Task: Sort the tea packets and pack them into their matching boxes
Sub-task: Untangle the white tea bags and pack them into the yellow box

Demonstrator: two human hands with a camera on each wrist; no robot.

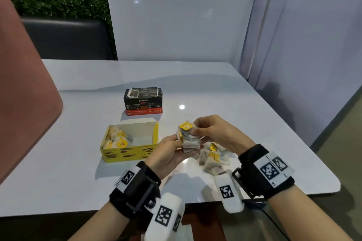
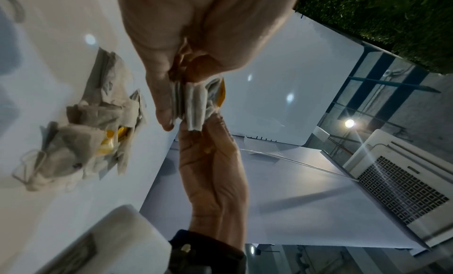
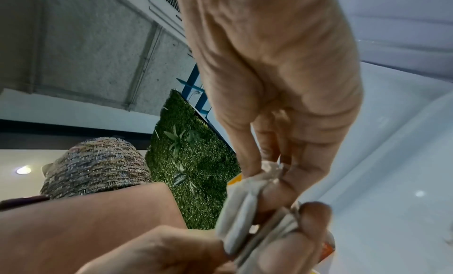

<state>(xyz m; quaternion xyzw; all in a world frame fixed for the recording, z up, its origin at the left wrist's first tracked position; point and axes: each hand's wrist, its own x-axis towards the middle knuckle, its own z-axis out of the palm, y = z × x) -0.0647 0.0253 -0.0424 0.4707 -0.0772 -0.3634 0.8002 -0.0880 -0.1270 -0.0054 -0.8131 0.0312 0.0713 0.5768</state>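
Note:
Both hands hold one stack of tea packets (image 1: 189, 139) with yellow tags above the table. My left hand (image 1: 172, 149) grips the stack from below and the left. My right hand (image 1: 210, 133) pinches its top from the right. The stack of tea packets (image 2: 193, 105) sits between thumb and fingers in the left wrist view, and the stack of tea packets (image 3: 241, 210) shows edge-on in the right wrist view. An open yellow box (image 1: 129, 153) with several yellow-tagged packets stands left of the hands. A shut black and red box (image 1: 143, 101) stands behind it.
A loose pile of yellow-tagged packets (image 1: 212, 159) lies on the white table (image 1: 254, 123) under my right wrist; the same pile (image 2: 90, 127) shows in the left wrist view. A pink seat back (image 1: 23, 103) rises at the left. A white wall closes the far side.

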